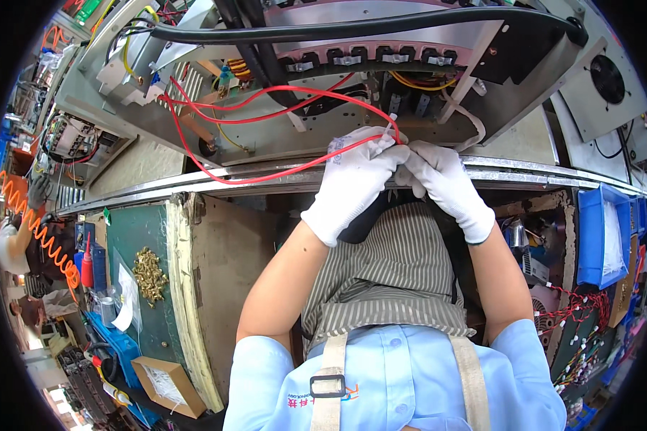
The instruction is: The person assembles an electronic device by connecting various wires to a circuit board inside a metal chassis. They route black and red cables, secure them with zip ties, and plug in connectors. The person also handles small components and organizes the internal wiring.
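Observation:
My left hand (356,179), in a white glove, is closed on red wires (287,174) that loop out from the left part of an open metal cabinet (266,133). A small white strip, perhaps a cable tie (392,121), sticks up where the wires bend above my left fingers. My right hand (446,183), also gloved in white, meets the left one with its fingertips pinched together. Whatever lies between those fingertips is hidden. Both hands are just in front of the cabinet, over the metal rail (269,184) at the bench edge.
A thick black cable (352,30) crosses the cabinet. On the left are brass fasteners (149,276), a red bottle (87,267), a cardboard box (167,388) and a coiled orange hose (39,224). Blue bins (598,237) and red wires stand right. Another person's gloved hand (39,192) shows far left.

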`<state>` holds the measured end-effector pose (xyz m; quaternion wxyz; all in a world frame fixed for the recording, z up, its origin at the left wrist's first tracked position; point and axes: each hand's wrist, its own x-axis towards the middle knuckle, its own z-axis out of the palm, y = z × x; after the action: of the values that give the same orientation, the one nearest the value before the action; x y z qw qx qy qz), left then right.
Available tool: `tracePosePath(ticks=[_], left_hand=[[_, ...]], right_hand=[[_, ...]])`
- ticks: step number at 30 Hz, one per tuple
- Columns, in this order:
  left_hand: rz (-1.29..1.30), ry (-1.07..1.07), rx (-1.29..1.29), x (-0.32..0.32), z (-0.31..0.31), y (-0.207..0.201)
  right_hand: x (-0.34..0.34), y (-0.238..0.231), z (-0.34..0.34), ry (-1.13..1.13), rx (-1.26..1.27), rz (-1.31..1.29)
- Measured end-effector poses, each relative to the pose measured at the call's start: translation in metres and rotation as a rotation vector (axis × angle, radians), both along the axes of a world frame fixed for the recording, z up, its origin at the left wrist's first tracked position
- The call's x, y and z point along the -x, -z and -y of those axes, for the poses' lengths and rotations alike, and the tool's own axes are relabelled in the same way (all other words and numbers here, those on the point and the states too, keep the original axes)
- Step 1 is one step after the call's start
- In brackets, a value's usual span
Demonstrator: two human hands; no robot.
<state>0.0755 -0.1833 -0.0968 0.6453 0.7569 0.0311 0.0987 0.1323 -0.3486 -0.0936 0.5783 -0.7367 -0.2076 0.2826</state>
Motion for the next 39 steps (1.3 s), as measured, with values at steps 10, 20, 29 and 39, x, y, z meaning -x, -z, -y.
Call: tracePosePath(ticks=[10, 20, 29, 39], left_hand=[[-0.094, -0.093, 0.376, -0.009, 0.013, -0.022], [0.142, -0.301, -0.85, -0.059, -0.03, -0.002], [0.021, -0.381, -1.233, -0.108, -0.049, -0.01], [0.262, -0.459, -1.132, -0.128, -0.054, 0.013]], right_hand=[[-0.013, 0.018, 0.0, 0.121, -0.179, -0.071], [-0.014, 0.015, 0.001, 0.146, -0.291, -0.136], [-0.006, 0.013, 0.001, 0.093, -0.183, -0.015], [-0.005, 0.016, 0.002, 0.083, -0.129, 0.064]])
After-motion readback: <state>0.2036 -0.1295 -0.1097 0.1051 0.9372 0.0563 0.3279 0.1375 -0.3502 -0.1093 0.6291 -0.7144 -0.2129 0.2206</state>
